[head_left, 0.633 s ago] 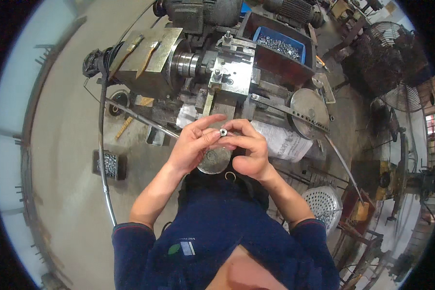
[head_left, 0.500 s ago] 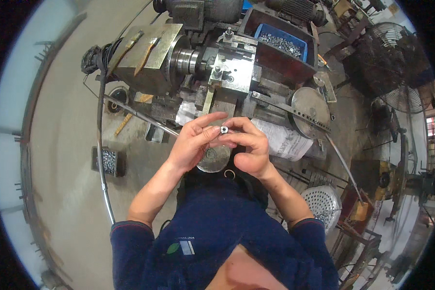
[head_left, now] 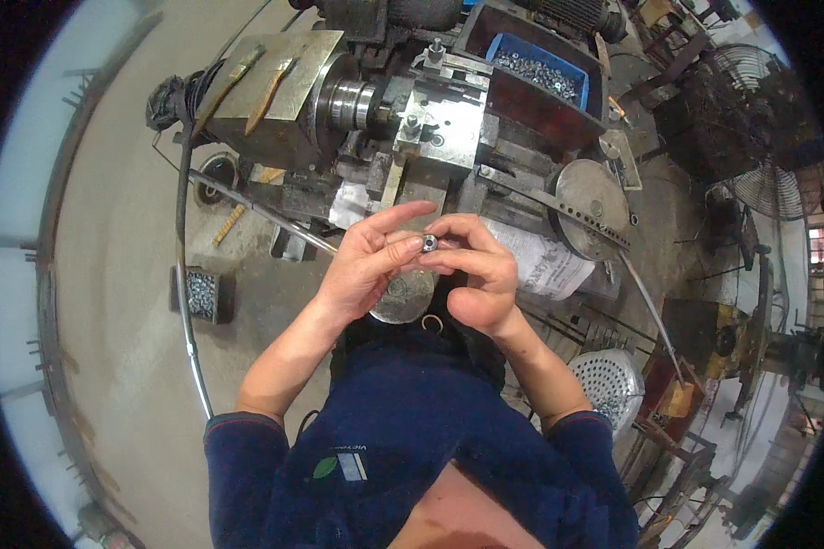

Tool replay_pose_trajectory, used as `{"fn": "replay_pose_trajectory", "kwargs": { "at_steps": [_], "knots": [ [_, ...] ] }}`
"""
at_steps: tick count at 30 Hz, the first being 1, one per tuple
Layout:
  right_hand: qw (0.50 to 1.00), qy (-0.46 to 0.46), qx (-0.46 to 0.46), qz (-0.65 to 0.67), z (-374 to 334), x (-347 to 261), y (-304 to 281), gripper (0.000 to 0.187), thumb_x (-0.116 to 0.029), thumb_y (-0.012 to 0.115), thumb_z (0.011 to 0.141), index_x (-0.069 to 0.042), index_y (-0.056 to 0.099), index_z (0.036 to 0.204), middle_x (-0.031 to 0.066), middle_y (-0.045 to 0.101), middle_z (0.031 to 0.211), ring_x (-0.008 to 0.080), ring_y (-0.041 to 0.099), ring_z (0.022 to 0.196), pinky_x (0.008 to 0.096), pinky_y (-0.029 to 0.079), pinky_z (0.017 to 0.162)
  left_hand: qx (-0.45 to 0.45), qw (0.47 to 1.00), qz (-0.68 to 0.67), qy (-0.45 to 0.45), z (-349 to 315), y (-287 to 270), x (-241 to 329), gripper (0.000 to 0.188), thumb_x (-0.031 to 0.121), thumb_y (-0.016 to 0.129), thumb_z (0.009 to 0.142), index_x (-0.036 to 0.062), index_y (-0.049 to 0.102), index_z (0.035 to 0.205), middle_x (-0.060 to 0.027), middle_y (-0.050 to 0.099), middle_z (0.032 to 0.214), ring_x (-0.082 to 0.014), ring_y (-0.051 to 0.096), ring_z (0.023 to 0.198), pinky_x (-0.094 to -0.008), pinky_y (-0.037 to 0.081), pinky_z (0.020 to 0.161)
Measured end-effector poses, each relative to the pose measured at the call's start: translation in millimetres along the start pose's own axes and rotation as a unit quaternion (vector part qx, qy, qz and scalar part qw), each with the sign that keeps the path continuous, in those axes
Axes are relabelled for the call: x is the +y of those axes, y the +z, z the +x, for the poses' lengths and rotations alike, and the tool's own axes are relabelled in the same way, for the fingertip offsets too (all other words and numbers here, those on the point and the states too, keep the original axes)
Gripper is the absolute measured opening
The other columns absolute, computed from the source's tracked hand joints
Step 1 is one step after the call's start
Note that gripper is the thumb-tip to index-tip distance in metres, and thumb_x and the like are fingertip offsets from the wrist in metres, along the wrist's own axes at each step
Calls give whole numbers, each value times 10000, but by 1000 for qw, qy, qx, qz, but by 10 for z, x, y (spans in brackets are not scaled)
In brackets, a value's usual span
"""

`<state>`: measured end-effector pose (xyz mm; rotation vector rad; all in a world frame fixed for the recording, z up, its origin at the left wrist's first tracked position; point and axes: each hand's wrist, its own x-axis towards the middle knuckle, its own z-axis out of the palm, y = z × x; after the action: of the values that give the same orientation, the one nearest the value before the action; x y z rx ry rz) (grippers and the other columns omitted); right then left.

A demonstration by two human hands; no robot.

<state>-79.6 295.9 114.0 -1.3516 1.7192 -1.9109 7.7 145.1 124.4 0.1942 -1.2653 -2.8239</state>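
Note:
A small shiny metal nut (head_left: 429, 243) with a dark round hole is held up in front of my body. The thumb of my left hand (head_left: 362, 270) presses on its left side, while that hand's index finger stretches out above it. On the other side, my right hand (head_left: 485, 284) pinches the nut between bent fingers, with its thumb partly hidden. Beyond the hands stands a lathe-like machine with a bright round chuck (head_left: 350, 107) and a flat metal tool block (head_left: 453, 114). Neither hand touches it.
A blue bin (head_left: 583, 95) of small metal parts sits at the far right. Another dark container (head_left: 218, 316) of parts stands on the floor at left. A perforated metal basin (head_left: 602, 373) lies near my right elbow. A long metal rod (head_left: 265, 218) slants toward my left hand.
The nut has turned slightly between my fingers, so its face shows at a different angle. Both hands stay nearly in place; the whole view has shifted a little.

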Motion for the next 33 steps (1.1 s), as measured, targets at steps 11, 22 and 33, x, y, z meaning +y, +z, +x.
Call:
{"fn": "replay_pose_trajectory", "kwargs": {
  "at_steps": [11,22,33],
  "knots": [
    [1000,-19,-2,-15,-17,28,-21,371,-200,596,611,-17,688,921,119,557,1044,218,538,934,285,448,776,-17,1000,4,-5,-12,44,3,442,108,532,894,-58,389,1278,-180,641,956,-252,656,835,-322,518,777],
    [998,-26,-9,-52,2,-102,-20,384,-163,587,562,-6,682,900,130,562,1025,242,542,914,314,454,772,-11,999,38,9,-40,78,21,440,105,526,891,-65,400,1276,-161,645,960,-215,640,864,-305,491,810],
    [993,-64,-18,-94,2,-108,-17,379,-166,579,566,-8,676,897,127,558,1015,256,529,896,315,457,742,12,992,123,24,-51,137,62,422,59,559,856,-64,450,1245,-118,659,905,-145,627,853,-260,477,791]
  ]
}}
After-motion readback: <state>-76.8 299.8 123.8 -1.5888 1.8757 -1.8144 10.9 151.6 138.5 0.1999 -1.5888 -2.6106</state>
